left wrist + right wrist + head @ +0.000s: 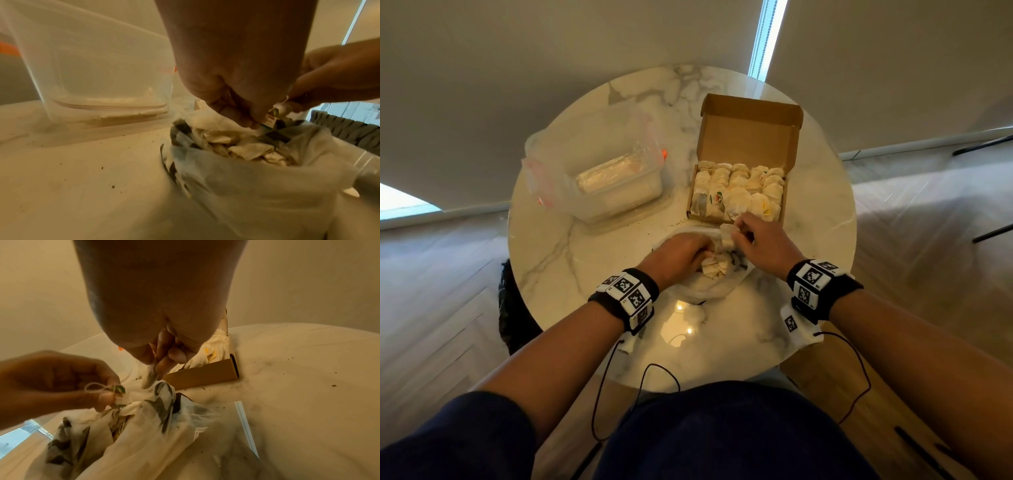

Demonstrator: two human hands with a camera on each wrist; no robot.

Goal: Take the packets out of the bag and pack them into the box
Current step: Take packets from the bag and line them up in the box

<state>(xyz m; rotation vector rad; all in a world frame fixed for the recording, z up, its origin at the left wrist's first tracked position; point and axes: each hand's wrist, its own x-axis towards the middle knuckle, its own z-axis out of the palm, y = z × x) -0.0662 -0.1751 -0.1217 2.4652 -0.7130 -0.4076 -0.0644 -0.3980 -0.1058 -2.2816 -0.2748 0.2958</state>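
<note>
So we've got the packets [736,195] (tea bags on strings, by the look of them) split between two spots. Most sit in tight rows in the cardboard box [748,137], which lies on the far right of the round marble desk [558,240] with its lid flipped up behind. The rest are still in the bag [257,186], a thin whitish plastic one with dark print, slumped open at the near edge of the desk just in front of the box.

Our left hand [678,255] hovers over the bag's mouth, fingers curled, pinching a small paper tag [120,395] with a loop of string [93,388] coming off it. Our right hand [763,241] is right beside it, near the box's front wall, fingers pressed together on one packet [151,378] that dangles below them over the bag.

To the left of the box there's a clear plastic tub [616,181] with orange clips, something pale lying flat inside; we can't tell what. Dark crumbs [334,385] are scattered over the desk around the box and bag.

Both wrists wear black bands with black-and-white square markers [812,277], thin cables trailing back.

Labels: one packet in the box shows a red and green tag [717,198], and the pinched tag has some green on it, but the writing is too small and blurry to read.
</note>
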